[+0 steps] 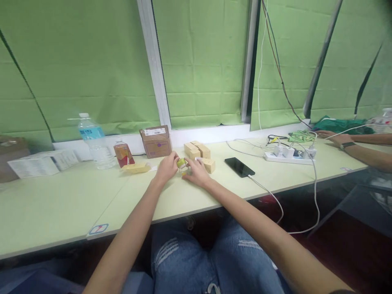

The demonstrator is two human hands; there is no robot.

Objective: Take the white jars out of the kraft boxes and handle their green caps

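Observation:
Close together over the table, my left hand [167, 167] and my right hand [197, 172] meet at a small round yellow-green object [181, 163] with a pale underside; its kind is too small to tell. The fingers of my left hand are closed at its left side. My right hand's fingers curl at its right side, with the thumb lower down near a small yellow bit. Just behind my right hand stand several light wooden blocks [204, 151], and one block [209, 165] sits right beside its knuckles. Something small and white shows at the right fingers.
Behind my hands is an open cardboard box [157, 143]. Leftward are a yellow wrapper [136, 168], a drink bottle [123, 152] and a large water bottle [96, 141]. Rightward lie a phone [239, 166] on a cable and a power strip [289, 158]. Another person's hand [332, 138] rests far right.

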